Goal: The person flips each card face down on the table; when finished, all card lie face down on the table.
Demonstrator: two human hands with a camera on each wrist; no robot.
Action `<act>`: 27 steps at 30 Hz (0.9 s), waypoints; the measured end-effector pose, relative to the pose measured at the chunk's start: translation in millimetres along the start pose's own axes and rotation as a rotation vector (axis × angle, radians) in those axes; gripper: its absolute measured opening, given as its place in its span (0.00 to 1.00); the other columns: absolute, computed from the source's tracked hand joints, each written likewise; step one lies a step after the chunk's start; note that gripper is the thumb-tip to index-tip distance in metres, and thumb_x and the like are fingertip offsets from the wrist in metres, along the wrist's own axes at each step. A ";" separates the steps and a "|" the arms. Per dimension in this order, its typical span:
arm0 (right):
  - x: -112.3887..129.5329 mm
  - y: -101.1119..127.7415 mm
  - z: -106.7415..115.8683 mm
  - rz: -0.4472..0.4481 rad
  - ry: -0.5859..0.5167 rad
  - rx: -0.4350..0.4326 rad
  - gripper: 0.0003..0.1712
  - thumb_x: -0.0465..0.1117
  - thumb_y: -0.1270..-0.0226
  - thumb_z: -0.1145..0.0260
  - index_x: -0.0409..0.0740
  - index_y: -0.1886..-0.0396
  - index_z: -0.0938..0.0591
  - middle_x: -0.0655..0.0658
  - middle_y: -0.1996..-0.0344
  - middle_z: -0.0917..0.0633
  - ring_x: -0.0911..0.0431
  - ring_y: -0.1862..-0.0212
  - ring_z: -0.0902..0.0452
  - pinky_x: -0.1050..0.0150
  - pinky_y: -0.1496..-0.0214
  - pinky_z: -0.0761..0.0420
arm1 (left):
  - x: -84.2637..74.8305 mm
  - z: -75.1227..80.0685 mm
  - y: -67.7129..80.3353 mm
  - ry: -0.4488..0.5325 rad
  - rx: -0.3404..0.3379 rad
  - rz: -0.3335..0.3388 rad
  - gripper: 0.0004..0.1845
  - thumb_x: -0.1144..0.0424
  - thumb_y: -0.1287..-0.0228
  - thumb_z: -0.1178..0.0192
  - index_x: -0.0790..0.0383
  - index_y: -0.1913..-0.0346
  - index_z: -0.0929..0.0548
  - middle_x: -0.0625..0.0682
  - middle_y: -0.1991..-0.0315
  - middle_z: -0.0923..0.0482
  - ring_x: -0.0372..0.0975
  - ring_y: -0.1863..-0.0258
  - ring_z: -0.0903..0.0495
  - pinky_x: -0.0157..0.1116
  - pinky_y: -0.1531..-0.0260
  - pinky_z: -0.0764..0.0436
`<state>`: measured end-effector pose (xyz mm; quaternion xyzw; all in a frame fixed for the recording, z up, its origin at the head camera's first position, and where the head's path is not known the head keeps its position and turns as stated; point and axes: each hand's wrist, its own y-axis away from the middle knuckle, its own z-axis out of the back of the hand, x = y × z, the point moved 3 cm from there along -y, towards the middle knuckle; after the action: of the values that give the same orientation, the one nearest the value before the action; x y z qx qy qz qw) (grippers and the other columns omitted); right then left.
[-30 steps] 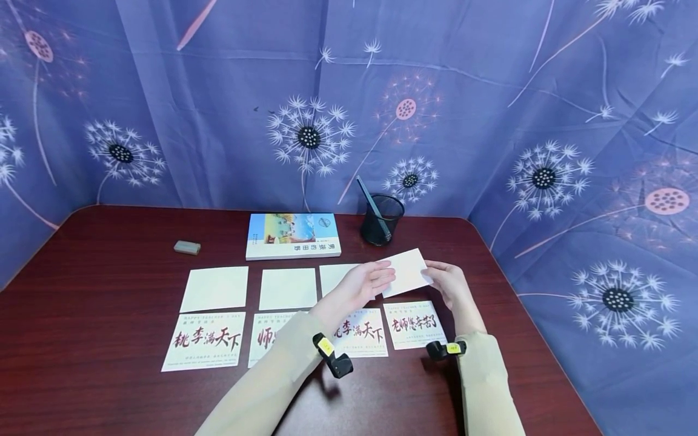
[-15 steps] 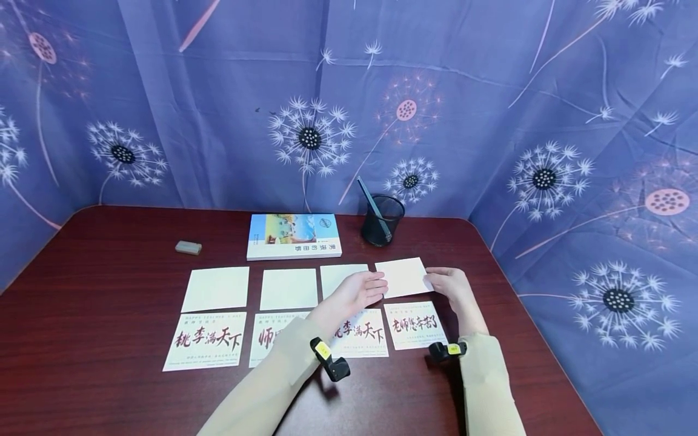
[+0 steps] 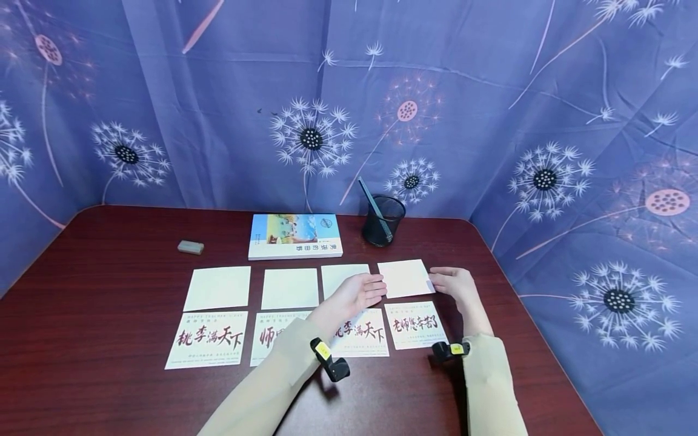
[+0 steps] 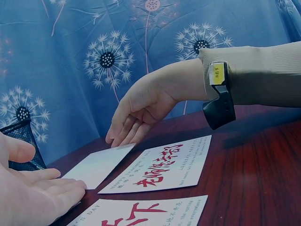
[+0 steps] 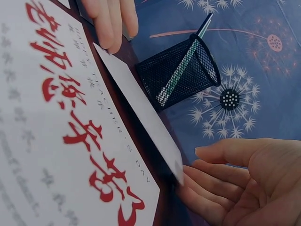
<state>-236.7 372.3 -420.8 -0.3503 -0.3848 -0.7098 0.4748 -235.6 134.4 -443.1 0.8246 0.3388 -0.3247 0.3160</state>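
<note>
A blank white card [image 3: 406,278] lies behind a printed card [image 3: 415,325] with red Chinese lettering. In the right wrist view, the blank card's near edge shows a dark gap beneath it. My left hand [image 3: 357,293] is at its left edge, fingers extended and fingertips right at the card. On the other side my right hand [image 3: 455,284] has its fingertips against the right edge; in the right wrist view the thumb [image 5: 218,150] stands away from the card. Neither hand pinches it. Part of another printed card [image 3: 360,333] is hidden under my left arm.
To the left lie more blank cards [image 3: 289,289] in a back row, with printed cards [image 3: 207,340] in front. A book [image 3: 295,236], a small grey block [image 3: 191,247] and a black mesh pen cup [image 3: 382,227] holding a pen stand farther back, before a blue curtain [image 3: 218,121].
The blank card, tilted and held by the right hand a second ago, has come down and straightened above the printed card. The right hand's grip has loosened; the left hand has shifted slightly left.
</note>
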 end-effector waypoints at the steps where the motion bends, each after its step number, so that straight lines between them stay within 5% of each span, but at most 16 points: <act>1: 0.2 0.1 0.6 0.005 -0.006 0.000 0.26 0.35 0.34 0.36 0.25 0.40 0.25 0.31 0.47 0.18 0.69 0.65 0.19 0.70 0.55 0.15 | -0.3 0.0 -0.1 0.001 -0.003 0.001 0.26 0.66 0.23 0.68 0.79 0.29 0.43 0.75 0.29 0.44 0.59 0.26 0.44 0.49 0.25 0.45; 15: 4.1 1.3 -5.8 0.035 -0.050 0.013 0.25 0.33 0.34 0.36 0.23 0.40 0.25 0.44 0.60 0.12 0.70 0.66 0.18 0.74 0.57 0.16 | -2.1 6.1 3.2 0.044 -0.008 0.001 0.26 0.66 0.23 0.67 0.79 0.29 0.42 0.74 0.30 0.41 0.58 0.27 0.42 0.48 0.25 0.44; 27: 39.7 20.8 -36.8 0.144 -0.129 0.156 0.28 0.36 0.32 0.36 0.22 0.39 0.28 0.56 0.65 0.13 0.71 0.65 0.18 0.76 0.56 0.18 | -30.0 34.3 36.9 -0.036 0.057 -0.021 0.26 0.64 0.23 0.63 0.76 0.28 0.42 0.72 0.30 0.40 0.58 0.29 0.38 0.47 0.27 0.39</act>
<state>-234.0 318.7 -399.0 -0.3839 -0.4424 -0.6178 0.5246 -235.2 77.3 -429.7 0.8237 0.3324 -0.3523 0.2949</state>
